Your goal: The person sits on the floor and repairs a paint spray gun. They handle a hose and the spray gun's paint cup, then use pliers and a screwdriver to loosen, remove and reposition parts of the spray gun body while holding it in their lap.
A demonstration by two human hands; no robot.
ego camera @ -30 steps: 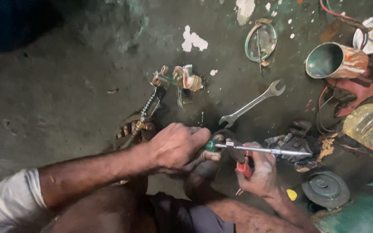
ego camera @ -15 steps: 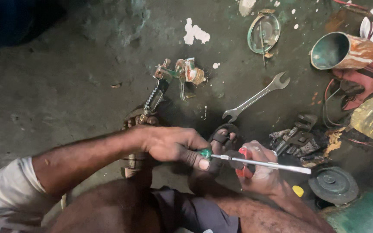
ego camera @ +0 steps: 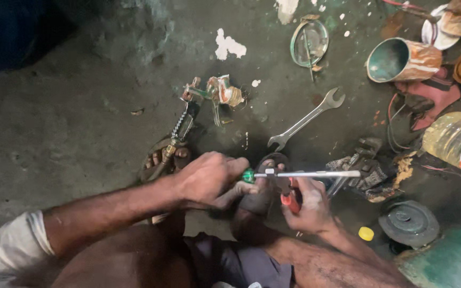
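Two bare hands are meeting at the lower centre of the frame, low over a dark, grimy floor. The left hand is curling its fingers tight around the green handle of a screwdriver, whose long metal shaft is lying level and pointing toward the right of the frame. The right hand is sitting just under that shaft, fingers clenching the red-handled pliers, whose jaws are reaching up to the shaft (whether they are actually biting on it cannot be told). Both tools are crossing just above a sandalled foot.

Above them, near the middle of the frame, an open-ended spanner is lying slantwise on the floor. At the upper right a metal can is lying on its side with its mouth facing left, showing only a bare greenish inside. Further right, a yellowish plastic bottle is lying at the edge, its contents hard to judge. A round lid is resting at top centre, and a small yellow cap is sitting at the lower right.
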